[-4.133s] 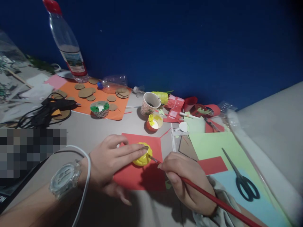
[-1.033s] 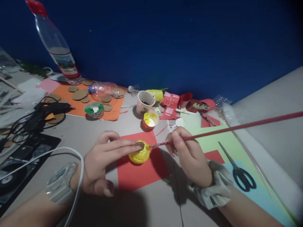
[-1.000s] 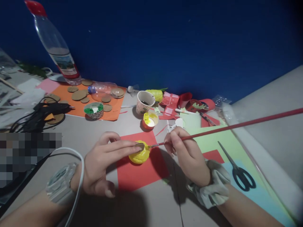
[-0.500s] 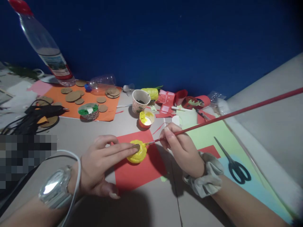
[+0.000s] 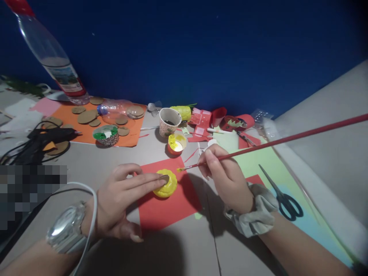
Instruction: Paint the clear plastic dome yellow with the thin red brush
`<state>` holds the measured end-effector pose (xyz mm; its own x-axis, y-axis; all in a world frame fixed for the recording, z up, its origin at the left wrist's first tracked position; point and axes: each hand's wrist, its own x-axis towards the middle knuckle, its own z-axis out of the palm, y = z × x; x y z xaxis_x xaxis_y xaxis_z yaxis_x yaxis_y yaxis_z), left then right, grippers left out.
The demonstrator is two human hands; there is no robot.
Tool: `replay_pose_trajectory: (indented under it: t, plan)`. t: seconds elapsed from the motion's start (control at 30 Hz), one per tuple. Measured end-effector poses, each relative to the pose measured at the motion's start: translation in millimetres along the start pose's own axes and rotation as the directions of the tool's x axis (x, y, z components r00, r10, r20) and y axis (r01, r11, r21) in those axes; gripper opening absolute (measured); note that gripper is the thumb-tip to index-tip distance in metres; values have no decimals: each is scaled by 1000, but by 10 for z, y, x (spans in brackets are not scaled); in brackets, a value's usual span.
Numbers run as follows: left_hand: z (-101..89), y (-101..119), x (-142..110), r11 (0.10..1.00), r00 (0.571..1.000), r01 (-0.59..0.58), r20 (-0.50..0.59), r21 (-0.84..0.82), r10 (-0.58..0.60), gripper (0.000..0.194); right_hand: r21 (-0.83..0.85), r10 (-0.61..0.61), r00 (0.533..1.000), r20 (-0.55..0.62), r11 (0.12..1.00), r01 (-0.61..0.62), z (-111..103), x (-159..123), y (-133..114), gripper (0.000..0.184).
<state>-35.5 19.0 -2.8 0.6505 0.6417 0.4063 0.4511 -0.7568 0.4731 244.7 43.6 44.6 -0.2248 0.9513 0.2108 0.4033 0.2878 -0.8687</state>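
Note:
My right hand grips a long red paintbrush near its ferrule. Its yellow-tipped bristles are just off the right side of a round, lobed piece coated in glossy yellow paint. My left hand stretches its fingers over that piece, fingertips against a small flat brown bit on top; the thumb is spread away below. Under the yellow piece lies a red paper sheet. Behind it stands a small cut cup with yellow and white paint inside.
A paper cup with dark liquid and a green-painted cup stand behind. Scissors lie on coloured paper at right. Cardboard discs, a tall bottle and a glue gun are at left. A white cable crosses my left wrist.
Between 4.1 s and 1.0 s ago, the brush handle swung from lower right to upper right. Over the last half second the bristles have lifted off the yellow piece. My left hand stays on it.

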Motion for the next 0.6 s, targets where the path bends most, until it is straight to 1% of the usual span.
replay_pose_trajectory:
  t: [0.1,0.17,0.2,0.23,0.3,0.33,0.43,0.53,0.6]
  plan:
    - [-89,-15,29,993,998,25,-57,-113,-31,82,58,15,1000,25,998,-16,0,-11,-8,34]
    - [-147,-35,38,991,991,58,-115,-124,-73,90,86,35,999,27,996,-37,31,-25,-5,32]
    - [-165,-42,39,989,982,81,-159,-120,-100,91,107,52,998,23,993,-54,51,-29,-3,32]
    - [-173,-44,39,989,979,91,-174,-120,-111,90,137,71,997,24,988,-74,71,-31,-3,32]
    - [-160,-30,41,989,981,68,-170,-132,-90,88,210,103,993,53,971,-112,110,-26,-7,32]
    - [-143,-14,45,988,986,49,-150,-144,-71,87,242,109,991,76,962,-125,126,-19,-13,32]
    - [-92,47,62,984,990,57,-121,-170,-78,87,282,82,988,129,953,-115,156,1,-33,32]
    - [-76,88,78,983,991,65,-103,-170,-84,88,225,44,989,139,971,-75,152,4,-50,32]
    - [-85,96,84,984,992,63,-95,-167,-79,87,128,33,991,128,991,-49,126,-4,-63,32]
